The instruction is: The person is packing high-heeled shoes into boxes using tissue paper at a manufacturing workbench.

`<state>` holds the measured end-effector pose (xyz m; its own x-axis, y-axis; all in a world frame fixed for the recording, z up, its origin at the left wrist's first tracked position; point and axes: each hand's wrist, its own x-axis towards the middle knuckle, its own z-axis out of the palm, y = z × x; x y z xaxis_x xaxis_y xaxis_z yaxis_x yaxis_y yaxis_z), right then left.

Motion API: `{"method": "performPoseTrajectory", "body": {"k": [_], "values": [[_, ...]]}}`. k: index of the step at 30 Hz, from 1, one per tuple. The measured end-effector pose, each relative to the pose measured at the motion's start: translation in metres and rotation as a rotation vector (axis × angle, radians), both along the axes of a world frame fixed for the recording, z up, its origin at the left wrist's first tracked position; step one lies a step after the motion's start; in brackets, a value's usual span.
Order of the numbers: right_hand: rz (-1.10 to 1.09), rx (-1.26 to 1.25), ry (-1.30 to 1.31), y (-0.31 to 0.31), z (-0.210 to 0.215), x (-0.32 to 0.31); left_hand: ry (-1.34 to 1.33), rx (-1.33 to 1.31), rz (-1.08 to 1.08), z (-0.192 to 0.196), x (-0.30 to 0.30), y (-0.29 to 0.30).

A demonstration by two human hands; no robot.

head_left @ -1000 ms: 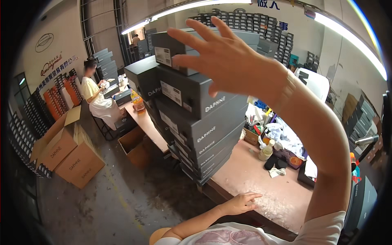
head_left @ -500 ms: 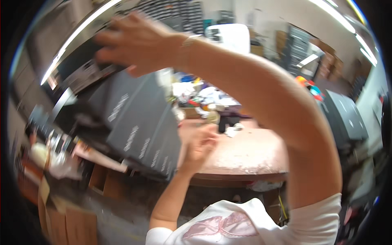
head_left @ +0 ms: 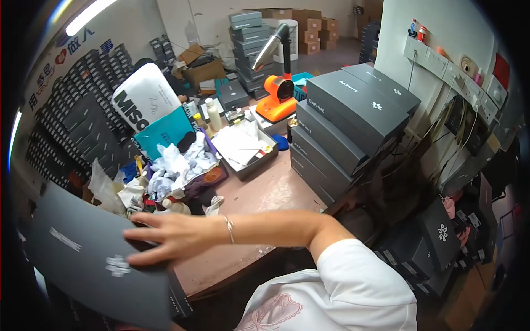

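Observation:
At the lower left, my right hand [head_left: 165,237] reaches across with its fingers spread over the edge of a dark grey shoe box [head_left: 83,237]. The fingers lie over its top, near a white flower-like print; I cannot make out whether they press on it. This box looks tilted and partly blurred, and more dark boxes [head_left: 179,295] show beneath its right side. My left hand is out of view.
On the pink table [head_left: 259,207] lie a bin of crumpled paper [head_left: 187,165], an open box of white papers [head_left: 243,146] and an orange stand [head_left: 279,99] with a metal nozzle. Stacked grey boxes [head_left: 342,127] stand at the right; others [head_left: 419,248] lie lower right.
The view has swung to the right. My right hand, previously raised over the stacked boxes, now lies lower over one box. My left hand has gone out of view.

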<state>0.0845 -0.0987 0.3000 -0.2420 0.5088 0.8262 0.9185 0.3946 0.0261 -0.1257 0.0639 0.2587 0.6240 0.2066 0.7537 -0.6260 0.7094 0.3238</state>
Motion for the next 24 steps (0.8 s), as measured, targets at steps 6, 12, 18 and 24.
{"method": "performPoseTrajectory", "body": {"k": [6, 12, 18, 24], "values": [[-0.121, -0.369, 0.417, -0.103, -0.173, -0.014, 0.746, -0.375, 0.090, -0.206, 0.001, -0.049], [-0.467, -0.748, 1.005, -0.141, -0.313, -0.006, 1.642, -0.006, 0.124, -0.328, 0.065, -0.039], [-0.628, -1.048, 1.953, -0.092, -0.309, 0.043, 1.621, -0.225, 0.039, -0.320, 0.097, -0.032], [-0.256, -0.284, 2.387, -0.085, -0.249, 0.028, 1.518, -0.066, -0.140, -0.255, 0.087, -0.013]]}}
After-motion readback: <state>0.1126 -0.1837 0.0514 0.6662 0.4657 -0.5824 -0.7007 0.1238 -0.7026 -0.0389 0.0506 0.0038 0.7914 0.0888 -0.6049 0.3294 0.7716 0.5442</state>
